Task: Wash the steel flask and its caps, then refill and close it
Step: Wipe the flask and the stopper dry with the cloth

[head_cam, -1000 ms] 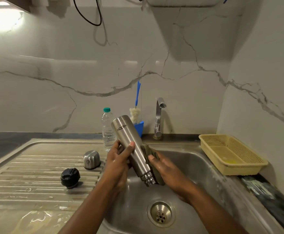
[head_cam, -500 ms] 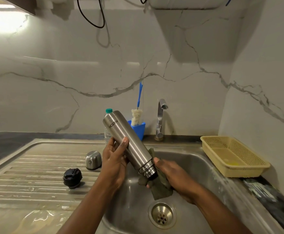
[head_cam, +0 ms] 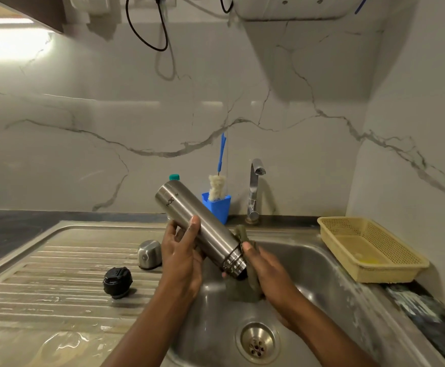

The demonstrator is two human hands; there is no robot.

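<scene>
The dark green cloth (head_cam: 243, 234) has slid up behind the steel flask (head_cam: 203, 229), pinched against its neck by the right hand (head_cam: 269, 271); left hand (head_cam: 181, 258) grips its body

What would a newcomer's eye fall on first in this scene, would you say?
The steel flask stands out, tilted mouth-down over the sink: the left hand grips its body and the right hand holds a green cloth at its neck. On the draining board to the left sit a black cap and a steel cap.
</scene>
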